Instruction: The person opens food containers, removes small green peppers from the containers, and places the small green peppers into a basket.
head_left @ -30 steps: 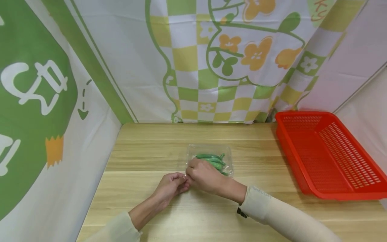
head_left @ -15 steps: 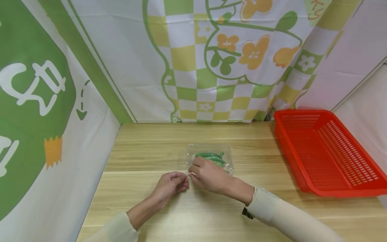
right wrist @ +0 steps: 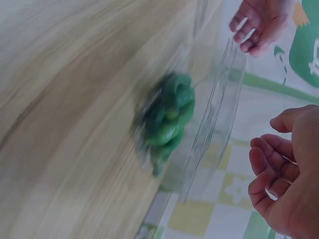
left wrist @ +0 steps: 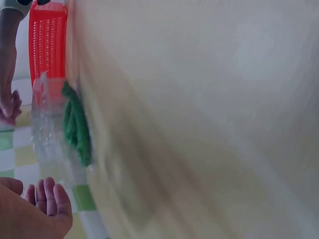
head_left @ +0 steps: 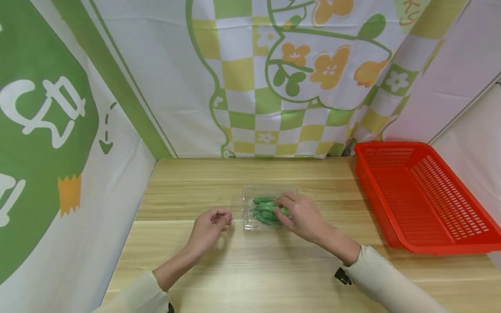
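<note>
A clear plastic box [head_left: 248, 222] sits on the wooden table with several long green peppers [head_left: 266, 208] inside it. Above the box's right part is my right hand [head_left: 303, 216], its fingers loosely bent and overlapping the peppers in the head view. The right wrist view shows that hand [right wrist: 289, 169] apart from the box's rim [right wrist: 214, 119], with nothing between thumb and fingers. Just left of the box hovers my left hand [head_left: 209, 227], relaxed and holding nothing; in the left wrist view its fingers [left wrist: 47, 199] point toward the box.
A red plastic basket [head_left: 424, 208] with perforated sides stands at the right of the wooden table [head_left: 188, 191]. Printed cloth [head_left: 274, 108] with green and yellow checks hangs at the back, and more cloth [head_left: 109, 187] lines the left side.
Both hands were together at the box's front left corner, fingers pinched there. They have since parted: my right hand moved right over the peppers, my left drew back slightly left.
</note>
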{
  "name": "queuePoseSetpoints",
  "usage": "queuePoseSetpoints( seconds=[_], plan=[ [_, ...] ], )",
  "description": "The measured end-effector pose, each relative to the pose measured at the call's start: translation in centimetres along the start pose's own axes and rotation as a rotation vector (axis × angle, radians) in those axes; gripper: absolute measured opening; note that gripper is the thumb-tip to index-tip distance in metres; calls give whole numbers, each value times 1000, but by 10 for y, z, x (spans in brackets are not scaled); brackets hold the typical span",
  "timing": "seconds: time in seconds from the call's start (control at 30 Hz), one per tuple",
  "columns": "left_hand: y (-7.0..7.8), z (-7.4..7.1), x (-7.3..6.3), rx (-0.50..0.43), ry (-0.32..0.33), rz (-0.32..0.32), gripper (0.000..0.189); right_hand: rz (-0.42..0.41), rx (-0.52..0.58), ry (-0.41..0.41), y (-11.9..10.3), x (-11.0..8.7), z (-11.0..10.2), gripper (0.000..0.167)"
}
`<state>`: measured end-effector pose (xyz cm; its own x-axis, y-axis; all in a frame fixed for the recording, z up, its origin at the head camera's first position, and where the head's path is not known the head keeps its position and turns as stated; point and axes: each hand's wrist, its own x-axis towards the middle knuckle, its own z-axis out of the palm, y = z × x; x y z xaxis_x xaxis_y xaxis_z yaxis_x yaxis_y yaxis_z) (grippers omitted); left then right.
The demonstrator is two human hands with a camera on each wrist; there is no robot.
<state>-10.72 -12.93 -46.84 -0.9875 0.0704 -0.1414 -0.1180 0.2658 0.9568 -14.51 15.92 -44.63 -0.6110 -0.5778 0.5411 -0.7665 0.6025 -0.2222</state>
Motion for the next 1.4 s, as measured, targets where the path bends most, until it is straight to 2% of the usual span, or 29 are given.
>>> queuePoseSetpoints(
  seconds=[0.13, 0.27, 0.4, 0.5, 0.67, 0.83, 0.93, 1.07, 1.2, 1.4],
  plan=[
    [12, -3, 8, 143, 25, 163, 14, 82, 11, 76, 14, -14, -6, 16],
    [26, 0, 15, 224, 18, 315, 8, 165, -25, 151, 27, -27, -11, 15],
    [39, 9, 20, 285, -24, 440, 7, 253, -35, 156, 36, -37, -14, 13],
    [49, 17, 23, 334, -58, 507, 7, 338, -13, 131, 40, -44, -15, 11],
    [61, 32, 28, 431, -130, 581, 7, 517, 113, 53, 48, -54, -19, 7],
    [66, 49, 34, 533, -184, 663, 6, 709, 322, -23, 51, -64, -21, 11],
    [67, 59, 36, 603, -207, 715, 7, 781, 434, -61, 50, -70, -19, 14],
    [69, 72, 37, 706, -233, 783, 8, 857, 552, -131, 49, -76, -15, 16],
    [71, 82, 36, 788, -263, 806, 8, 907, 678, -187, 48, -81, -10, 19],
    [72, 97, 35, 903, -315, 834, 10, 905, 826, -239, 44, -87, -5, 22]
  ],
)
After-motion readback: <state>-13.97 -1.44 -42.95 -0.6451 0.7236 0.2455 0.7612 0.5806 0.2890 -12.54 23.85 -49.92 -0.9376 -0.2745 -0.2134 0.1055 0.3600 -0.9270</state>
